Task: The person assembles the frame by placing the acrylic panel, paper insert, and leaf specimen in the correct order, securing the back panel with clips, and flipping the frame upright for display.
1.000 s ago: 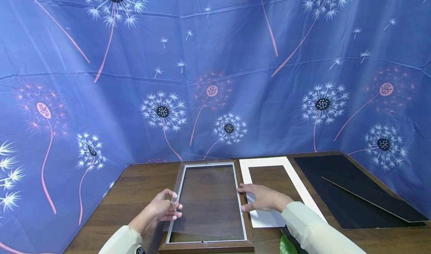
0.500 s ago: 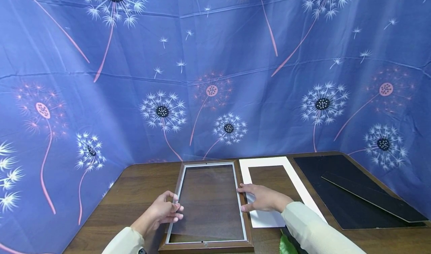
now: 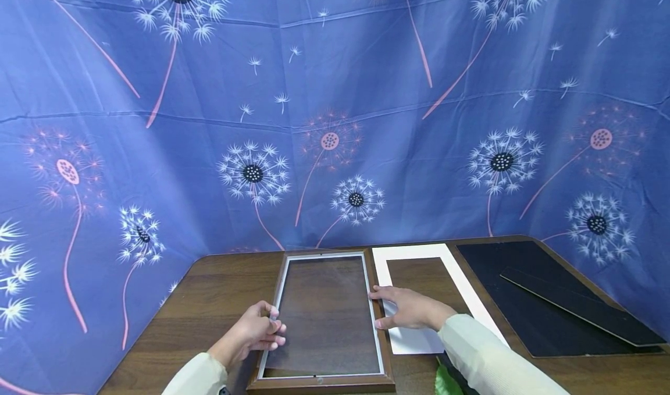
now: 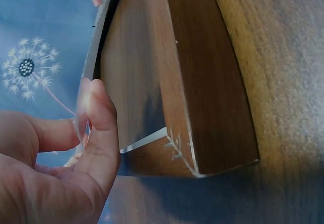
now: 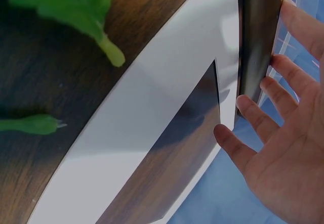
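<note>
Brown wood is seen in the frame [image 3: 320, 383], which is laid on the table [image 3: 225, 278] with its long axis set from twelve to six o'clock in the head view. Over its opening a clear sheet [image 3: 324, 313] is held, aligned much the same way. From the left hand [image 3: 255, 331] the sheet is met at three o'clock; from the right hand [image 3: 405, 308], at nine. The left is judged the nearer, since the sheet's nine o'clock edge is pinched between its thumb and fingers. By the right hand nothing is gripped: its fingers are spread at the frame's three o'clock rail. Most, it is judged, is decided by how the sheet's edges are matched to the white lip [image 3: 378, 348]: at six o'clock a narrow band is left uncovered, and at twelve the far edge is, perhaps, carried slightly past the rail.

The sheet's right edge is lost near the right fingertips, and whether it is touched there cannot be told. At three o'clock from the frame, the white mat [image 3: 416, 341] is partly covered by the right hand and sleeve [image 3: 492, 348]. At four, the leaf [image 3: 446, 380] is cut off below.
</note>
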`<state>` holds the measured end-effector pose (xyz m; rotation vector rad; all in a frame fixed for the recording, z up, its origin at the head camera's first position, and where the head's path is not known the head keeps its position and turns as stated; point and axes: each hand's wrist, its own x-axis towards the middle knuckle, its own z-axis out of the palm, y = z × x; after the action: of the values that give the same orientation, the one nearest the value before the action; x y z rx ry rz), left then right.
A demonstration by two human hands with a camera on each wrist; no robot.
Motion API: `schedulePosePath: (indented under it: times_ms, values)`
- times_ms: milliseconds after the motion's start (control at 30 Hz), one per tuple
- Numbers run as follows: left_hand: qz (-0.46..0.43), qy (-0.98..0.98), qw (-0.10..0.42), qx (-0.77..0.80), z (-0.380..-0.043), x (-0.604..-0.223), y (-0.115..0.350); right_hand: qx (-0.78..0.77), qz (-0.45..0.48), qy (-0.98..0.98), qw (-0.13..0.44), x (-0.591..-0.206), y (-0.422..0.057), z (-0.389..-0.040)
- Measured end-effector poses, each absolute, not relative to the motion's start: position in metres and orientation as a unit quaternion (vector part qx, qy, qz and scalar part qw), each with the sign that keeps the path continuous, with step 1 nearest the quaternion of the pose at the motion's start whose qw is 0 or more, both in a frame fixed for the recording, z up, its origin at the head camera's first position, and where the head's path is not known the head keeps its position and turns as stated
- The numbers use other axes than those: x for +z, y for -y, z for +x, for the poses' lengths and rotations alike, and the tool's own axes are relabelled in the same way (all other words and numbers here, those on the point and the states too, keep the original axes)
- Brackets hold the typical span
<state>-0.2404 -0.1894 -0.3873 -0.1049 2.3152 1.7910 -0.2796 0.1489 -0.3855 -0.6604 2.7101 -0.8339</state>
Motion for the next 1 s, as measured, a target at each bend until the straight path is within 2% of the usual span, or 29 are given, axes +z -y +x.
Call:
schedulePosePath:
  times_ms: [667,867,1000]
  values:
    - [-0.036,-0.8,0.105,0.59,-0.2384,-0.3864,0.1873,-0.285,-0.23,-0.923,0.115,-0.3876,-0.1499,-0.2803]
    - [-0.04,-0.842,0.074,0.533,-0.2378,-0.386,0.1837,-0.286,-0.226,-0.924,0.12,-0.3876,-0.1496,-0.2799]
    - [-0.011,-0.895,0.024,0.445,-0.2368,-0.3851,0.1811,-0.285,-0.228,-0.923,0.119,-0.3881,-0.1501,-0.2802]
